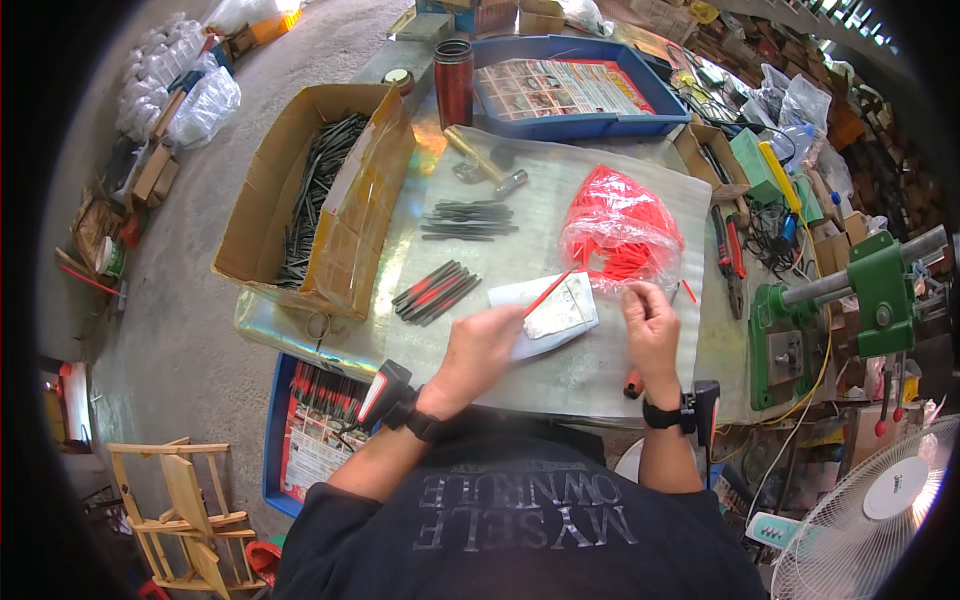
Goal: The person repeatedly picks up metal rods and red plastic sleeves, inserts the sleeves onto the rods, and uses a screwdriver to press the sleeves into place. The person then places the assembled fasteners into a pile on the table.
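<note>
In front of me my left hand (482,352) is closed on a thin red tube (548,294), which slants up and away over a white block with a smudged top (558,312). My right hand (652,325) has its thumb and fingers pinched together right of the block; whatever is between them is too small to tell. Beyond the hands lies a clear plastic bag of red tubes (622,222). Left of the block is a bundle of dark rods with red sleeves (437,293), and behind it a pile of plain dark rods (468,220). A red-and-black handle (633,383) lies partly hidden by my right wrist.
A cardboard box (345,245) of dark rods stands at the left. A hammer (487,163), a red tumbler (453,85) and a blue tray (580,128) are at the back. Pliers (733,265) and a green press (780,340) stand right; a fan (880,510) is near right.
</note>
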A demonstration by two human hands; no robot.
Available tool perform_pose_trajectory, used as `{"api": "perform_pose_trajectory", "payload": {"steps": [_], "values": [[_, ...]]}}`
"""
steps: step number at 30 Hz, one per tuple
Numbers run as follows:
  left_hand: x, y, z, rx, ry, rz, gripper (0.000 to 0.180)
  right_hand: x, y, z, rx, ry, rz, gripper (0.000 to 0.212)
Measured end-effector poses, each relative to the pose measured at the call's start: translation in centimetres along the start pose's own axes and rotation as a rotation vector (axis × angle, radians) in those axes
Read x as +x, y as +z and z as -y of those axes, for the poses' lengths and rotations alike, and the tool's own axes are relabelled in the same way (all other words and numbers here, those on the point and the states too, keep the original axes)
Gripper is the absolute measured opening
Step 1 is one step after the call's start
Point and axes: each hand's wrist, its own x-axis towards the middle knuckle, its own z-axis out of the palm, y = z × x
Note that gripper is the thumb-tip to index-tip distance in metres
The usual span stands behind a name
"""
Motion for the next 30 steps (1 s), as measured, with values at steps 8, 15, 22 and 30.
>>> {"api": "perform_pose_trajectory", "payload": {"steps": [8, 15, 22, 30], "values": [[0.6, -0.4, 1.3, 0.131, 0.028, -0.005, 0.011, -1.9, -4.2, -4.7, -0.748, 0.122, -0.016, 0.045], [0.6, 0.2, 2.4, 0.23, 0.092, 0.024, 0.008, -2.6, -4.2, -6.7, -0.598, 0.264, 0.006, 0.059], [0.8, 0.7, 2.7, 0.346, 0.148, 0.03, 0.006, -3.0, -3.4, -5.2, 0.347, 0.109, -0.14, 0.047], [0.9, 0.8, 2.4, 0.478, 0.226, 0.063, 0.01, -0.3, -0.1, -1.5, 0.848, -0.093, -0.029, 0.037]]}}
